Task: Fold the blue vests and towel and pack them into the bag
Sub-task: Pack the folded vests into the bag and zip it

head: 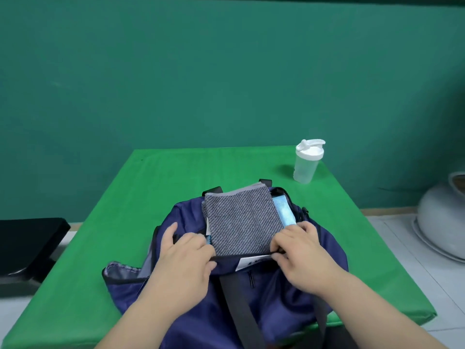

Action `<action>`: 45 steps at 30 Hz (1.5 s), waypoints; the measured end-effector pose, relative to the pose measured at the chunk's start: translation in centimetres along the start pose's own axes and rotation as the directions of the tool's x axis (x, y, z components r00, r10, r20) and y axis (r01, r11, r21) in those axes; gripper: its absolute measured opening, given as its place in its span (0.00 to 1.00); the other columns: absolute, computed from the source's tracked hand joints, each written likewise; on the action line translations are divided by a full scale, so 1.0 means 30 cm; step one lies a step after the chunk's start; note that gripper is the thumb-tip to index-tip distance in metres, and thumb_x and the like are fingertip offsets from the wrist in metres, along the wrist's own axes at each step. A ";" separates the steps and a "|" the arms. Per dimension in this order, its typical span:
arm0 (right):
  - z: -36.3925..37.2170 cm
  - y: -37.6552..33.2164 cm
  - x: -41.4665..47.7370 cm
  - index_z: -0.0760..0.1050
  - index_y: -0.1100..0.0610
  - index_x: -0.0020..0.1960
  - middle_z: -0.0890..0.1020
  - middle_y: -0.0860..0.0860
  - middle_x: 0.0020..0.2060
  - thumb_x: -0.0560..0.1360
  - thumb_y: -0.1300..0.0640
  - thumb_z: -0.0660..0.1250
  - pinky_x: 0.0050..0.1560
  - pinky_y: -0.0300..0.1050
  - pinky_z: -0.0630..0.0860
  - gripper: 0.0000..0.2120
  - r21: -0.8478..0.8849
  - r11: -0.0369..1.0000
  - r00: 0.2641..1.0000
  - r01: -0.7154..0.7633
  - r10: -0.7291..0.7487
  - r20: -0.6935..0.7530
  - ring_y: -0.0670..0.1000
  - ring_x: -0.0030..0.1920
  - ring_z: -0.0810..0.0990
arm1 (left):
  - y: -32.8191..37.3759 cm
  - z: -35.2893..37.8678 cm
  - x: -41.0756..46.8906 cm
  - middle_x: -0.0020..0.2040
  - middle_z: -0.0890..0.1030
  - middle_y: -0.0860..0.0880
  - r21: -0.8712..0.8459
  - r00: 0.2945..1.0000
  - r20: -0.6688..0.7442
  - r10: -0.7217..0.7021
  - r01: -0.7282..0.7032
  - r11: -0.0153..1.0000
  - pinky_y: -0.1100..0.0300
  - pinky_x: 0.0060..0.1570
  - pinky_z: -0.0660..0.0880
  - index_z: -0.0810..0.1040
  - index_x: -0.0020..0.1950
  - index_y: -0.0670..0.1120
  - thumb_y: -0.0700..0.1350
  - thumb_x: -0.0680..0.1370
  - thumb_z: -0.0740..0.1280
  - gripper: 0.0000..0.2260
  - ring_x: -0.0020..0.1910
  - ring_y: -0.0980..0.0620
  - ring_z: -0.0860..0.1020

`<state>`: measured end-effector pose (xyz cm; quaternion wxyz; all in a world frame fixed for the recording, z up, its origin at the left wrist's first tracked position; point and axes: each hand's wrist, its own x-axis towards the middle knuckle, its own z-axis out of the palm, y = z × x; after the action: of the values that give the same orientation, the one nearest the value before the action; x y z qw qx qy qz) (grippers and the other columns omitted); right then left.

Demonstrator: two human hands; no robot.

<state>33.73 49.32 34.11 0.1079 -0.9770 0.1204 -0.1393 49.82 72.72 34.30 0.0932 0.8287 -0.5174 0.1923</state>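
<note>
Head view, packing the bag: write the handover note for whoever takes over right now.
Left hand: grip on the near rim of the navy fabric duffel bag. Right hand: grip on the same rim.
Folded grey woven towel lies on top inside the open bag; light-blue vest fabric shows beneath it.
Done: towel folded and loaded; vest count hidden.
Left: tuck the towel down, probably close the bag.
</note>
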 end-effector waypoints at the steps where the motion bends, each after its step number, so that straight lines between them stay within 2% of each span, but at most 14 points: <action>1: -0.018 0.004 0.012 0.68 0.44 0.43 0.72 0.38 0.38 0.72 0.54 0.68 0.68 0.46 0.56 0.09 0.015 1.000 1.000 0.007 -0.007 0.011 0.42 0.46 0.71 | -0.006 -0.015 0.008 0.38 0.69 0.59 -0.014 1.000 -0.008 0.001 -0.002 1.000 0.41 0.67 0.61 0.73 0.39 0.56 0.50 0.72 0.69 0.05 0.41 0.55 0.75; 3: -0.054 0.005 0.043 0.69 0.45 0.44 0.74 0.39 0.40 0.75 0.56 0.65 0.70 0.44 0.55 0.07 0.061 0.998 1.000 0.016 -0.017 0.016 0.42 0.46 0.71 | -0.017 -0.037 0.032 0.38 0.70 0.59 -0.054 1.000 -0.018 -0.024 0.023 0.998 0.46 0.63 0.64 0.72 0.41 0.56 0.48 0.74 0.69 0.06 0.38 0.55 0.75; 6: -0.100 -0.002 0.110 0.71 0.47 0.46 0.74 0.41 0.43 0.79 0.56 0.63 0.64 0.43 0.62 0.05 0.105 0.994 1.000 -0.014 0.012 0.019 0.47 0.46 0.70 | -0.041 -0.059 0.090 0.38 0.72 0.57 -0.077 0.997 -0.034 -0.073 0.070 0.995 0.51 0.46 0.65 0.72 0.43 0.55 0.47 0.77 0.68 0.07 0.37 0.52 0.75; 8: -0.125 -0.002 0.163 0.70 0.46 0.47 0.73 0.40 0.44 0.79 0.54 0.63 0.60 0.46 0.65 0.04 0.122 0.992 1.000 -0.029 0.029 0.005 0.51 0.47 0.72 | -0.063 -0.071 0.133 0.38 0.72 0.57 -0.067 0.992 -0.064 -0.112 0.107 0.992 0.53 0.43 0.62 0.73 0.44 0.54 0.48 0.78 0.67 0.05 0.39 0.51 0.75; 11: -0.143 -0.003 0.235 0.72 0.44 0.47 0.74 0.40 0.45 0.79 0.53 0.64 0.58 0.44 0.65 0.05 0.150 0.988 0.999 -0.037 0.041 -0.025 0.49 0.48 0.73 | -0.090 -0.062 0.175 0.39 0.73 0.57 -0.059 0.980 -0.080 -0.180 0.175 0.983 0.53 0.44 0.61 0.74 0.45 0.55 0.48 0.78 0.67 0.04 0.40 0.50 0.75; 18: -0.074 0.038 0.300 0.77 0.42 0.49 0.73 0.37 0.45 0.77 0.47 0.68 0.60 0.46 0.69 0.02 0.155 0.987 0.998 -0.037 0.028 0.063 0.37 0.48 0.71 | -0.117 0.047 0.157 0.37 0.73 0.58 -0.018 0.955 0.042 -0.294 0.295 0.955 0.53 0.45 0.62 0.74 0.41 0.56 0.54 0.75 0.70 0.07 0.40 0.52 0.74; 20: -0.069 0.081 0.322 0.79 0.44 0.51 0.74 0.37 0.46 0.77 0.49 0.68 0.61 0.46 0.69 0.03 0.196 0.978 0.997 -0.075 0.074 0.014 0.39 0.51 0.71 | -0.122 0.059 0.151 0.39 0.74 0.59 -0.042 0.959 0.007 -0.285 0.285 0.958 0.53 0.45 0.62 0.75 0.41 0.56 0.55 0.75 0.69 0.06 0.42 0.52 0.74; 24: -0.069 0.165 0.394 0.80 0.47 0.54 0.76 0.41 0.48 0.77 0.57 0.69 0.61 0.49 0.71 0.08 0.178 0.972 0.984 -0.154 0.166 -0.057 0.48 0.54 0.73 | -0.130 0.039 0.163 0.43 0.72 0.60 -0.151 0.946 0.004 -0.323 0.320 0.935 0.54 0.49 0.60 0.76 0.43 0.58 0.63 0.77 0.53 0.15 0.47 0.55 0.71; 27: -0.073 0.193 0.463 0.81 0.49 0.55 0.76 0.45 0.49 0.74 0.62 0.67 0.62 0.48 0.70 0.13 0.118 0.981 0.988 -0.154 0.153 0.022 0.51 0.56 0.73 | -0.165 0.016 0.205 0.45 0.74 0.60 -0.182 0.914 0.105 -0.392 0.405 0.896 0.54 0.51 0.60 0.77 0.45 0.58 0.62 0.78 0.46 0.21 0.50 0.54 0.73; 32: -0.056 0.225 0.552 0.80 0.47 0.57 0.78 0.48 0.54 0.72 0.62 0.66 0.62 0.54 0.73 0.18 -0.039 0.989 0.970 -0.142 0.146 0.193 0.54 0.59 0.75 | -0.204 0.007 0.275 0.55 0.74 0.59 -0.046 0.879 0.367 -0.306 0.345 0.937 0.53 0.58 0.62 0.76 0.58 0.61 0.63 0.77 0.62 0.14 0.60 0.55 0.70; 35: -0.037 0.242 0.576 0.80 0.43 0.56 0.78 0.47 0.53 0.74 0.55 0.67 0.60 0.52 0.73 0.13 -0.093 0.985 0.965 -0.147 0.163 0.203 0.54 0.58 0.75 | -0.214 0.034 0.279 0.51 0.73 0.58 0.032 0.880 0.381 -0.285 0.295 0.955 0.53 0.54 0.62 0.76 0.56 0.60 0.66 0.71 0.65 0.17 0.57 0.53 0.72; 38: -0.026 0.245 0.590 0.80 0.42 0.56 0.78 0.46 0.52 0.76 0.53 0.65 0.56 0.49 0.69 0.11 -0.158 0.979 0.966 -0.126 0.158 0.204 0.52 0.57 0.75 | -0.226 0.069 0.271 0.38 0.74 0.57 0.081 0.929 0.300 -0.216 0.200 0.976 0.53 0.43 0.67 0.79 0.41 0.57 0.63 0.65 0.67 0.12 0.42 0.52 0.76; 41: -0.025 0.236 0.601 0.81 0.44 0.55 0.81 0.45 0.51 0.77 0.52 0.64 0.57 0.49 0.72 0.10 -0.131 0.980 0.973 -0.149 0.169 0.158 0.51 0.54 0.78 | -0.230 0.083 0.266 0.28 0.70 0.55 0.083 0.963 0.206 -0.174 0.160 0.984 0.55 0.35 0.68 0.72 0.28 0.54 0.53 0.64 0.66 0.07 0.31 0.51 0.73; 45: -0.046 0.209 0.647 0.82 0.47 0.50 0.84 0.45 0.46 0.77 0.50 0.66 0.53 0.49 0.78 0.07 -0.020 0.964 0.958 -0.267 0.267 0.100 0.52 0.49 0.81 | -0.232 0.066 0.300 0.30 0.76 0.53 0.067 0.929 0.142 -0.342 0.335 0.940 0.53 0.39 0.70 0.72 0.35 0.51 0.51 0.72 0.66 0.08 0.35 0.48 0.76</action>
<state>50.11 37.97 38.65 0.1286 -0.9580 0.2459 -0.0729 60.00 67.73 36.55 0.0684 0.9193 -0.3683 0.1207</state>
